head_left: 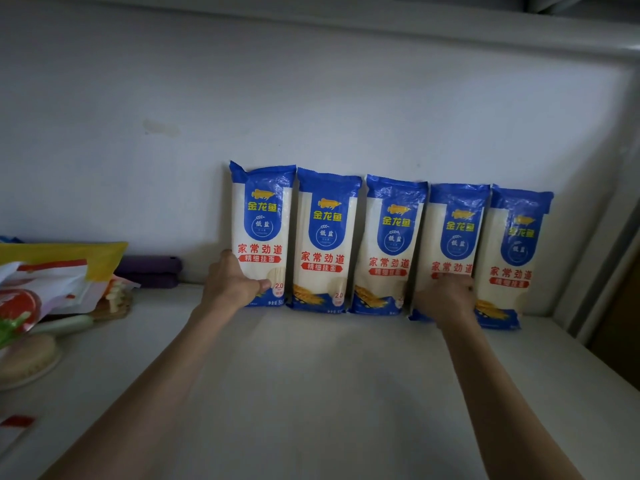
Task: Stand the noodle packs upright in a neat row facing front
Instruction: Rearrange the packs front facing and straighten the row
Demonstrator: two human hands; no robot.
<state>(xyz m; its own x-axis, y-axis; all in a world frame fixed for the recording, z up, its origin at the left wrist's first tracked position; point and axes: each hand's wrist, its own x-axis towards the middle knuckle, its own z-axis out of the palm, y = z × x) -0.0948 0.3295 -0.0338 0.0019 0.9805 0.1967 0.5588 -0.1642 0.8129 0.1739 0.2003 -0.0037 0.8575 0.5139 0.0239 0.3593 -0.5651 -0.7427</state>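
Observation:
Several blue-and-white noodle packs stand upright side by side against the white back wall, fronts facing me. My left hand point(232, 280) grips the lower left of the leftmost pack point(263, 216), thumb across its front. My right hand point(446, 297) presses on the lower front of the fourth pack point(457, 230), fingers bent over it. Between them stand the second pack point(325, 237) and the third pack point(391, 240). The rightmost pack point(516, 251) stands beside my right hand, its lower left corner hidden by it.
The packs rest on a white shelf point(311, 375). At the left lie a yellow bag point(62, 258), red-and-white packets point(41, 289), a round plate point(24, 362) and a dark purple bundle point(152, 270). A vertical frame post point(602, 271) bounds the right side.

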